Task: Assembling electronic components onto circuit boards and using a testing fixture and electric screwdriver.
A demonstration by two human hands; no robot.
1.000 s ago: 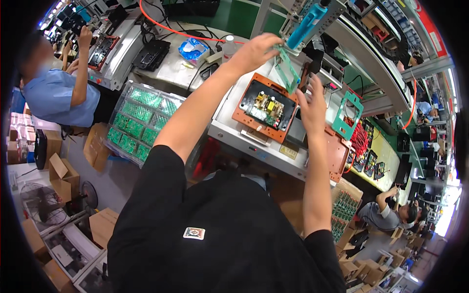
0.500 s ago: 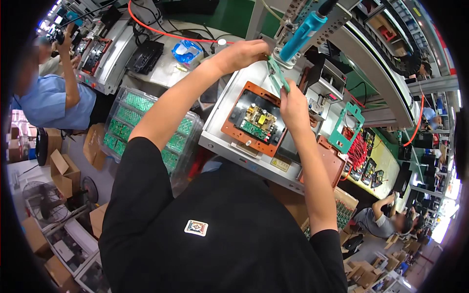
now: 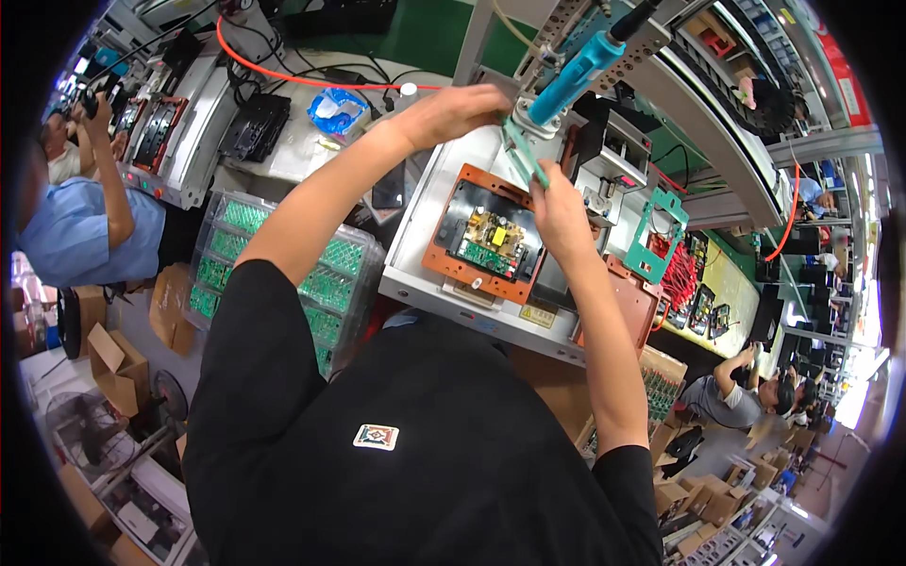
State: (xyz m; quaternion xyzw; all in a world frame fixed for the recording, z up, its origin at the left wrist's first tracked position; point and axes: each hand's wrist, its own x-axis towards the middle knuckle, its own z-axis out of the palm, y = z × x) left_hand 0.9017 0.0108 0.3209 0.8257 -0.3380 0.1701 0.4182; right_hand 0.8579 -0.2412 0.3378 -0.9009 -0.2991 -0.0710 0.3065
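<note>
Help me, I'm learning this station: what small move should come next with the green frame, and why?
Probably lower the green frame onto the orange fixture. Both hands, left and right, hold it tilted on edge above the fixture, where a circuit board sits uncovered.

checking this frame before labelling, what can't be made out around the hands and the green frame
Head view only:
- Thin green plastic frame: seen nearly edge-on, its shape unclear; both ends covered by left hand and right hand.
- Fingertips of both hands: hidden behind the frame and knuckles.
- Yellow-and-green circuit board in the orange fixture: parts too small.
</note>
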